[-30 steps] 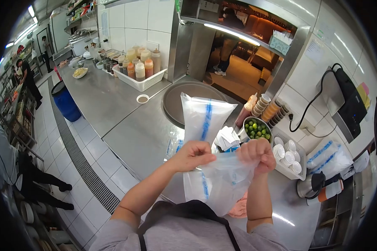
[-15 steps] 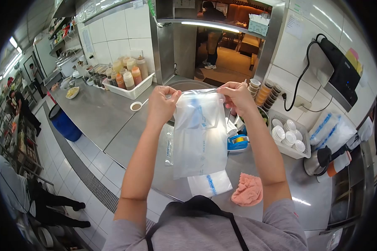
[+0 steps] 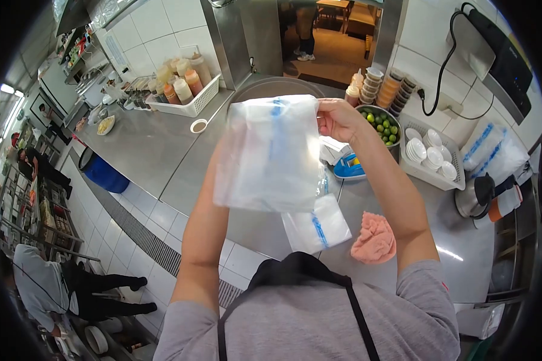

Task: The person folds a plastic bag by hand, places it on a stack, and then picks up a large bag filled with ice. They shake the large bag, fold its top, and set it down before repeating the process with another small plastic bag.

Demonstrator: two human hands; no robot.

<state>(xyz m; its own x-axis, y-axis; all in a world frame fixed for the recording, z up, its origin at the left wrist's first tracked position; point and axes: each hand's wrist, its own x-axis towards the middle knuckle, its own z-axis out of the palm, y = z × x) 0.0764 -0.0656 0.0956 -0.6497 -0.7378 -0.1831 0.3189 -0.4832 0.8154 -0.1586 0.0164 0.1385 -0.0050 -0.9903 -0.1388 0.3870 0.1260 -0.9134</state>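
Note:
A translucent plastic bag [image 3: 268, 156] with blue print hangs in front of me above the steel counter. At its top right corner, my right hand [image 3: 338, 117] pinches the edge between thumb and fingers. My left forearm reaches up behind the bag's left side, and the bag hides that hand and its fingers. Below it, more folded plastic bags [image 3: 324, 224] with blue print lie on the counter. A blue tape dispenser [image 3: 349, 167] stands under my right wrist, and a crumpled pink cloth [image 3: 374, 239] lies near my right forearm.
Limes fill a metal bowl [image 3: 398, 141] beside a white basket [image 3: 424, 172] of small white cups. Farther right stands a metal pitcher [image 3: 473, 195]. Sauce bottles sit in a white basket [image 3: 206, 98] at the back left, near a small sauce dish [image 3: 199, 126]. People stand at the left.
The bag has swung up and left, its sheet now blurred. My left hand has gone from its top left corner to behind it. My right hand still grips the right corner.

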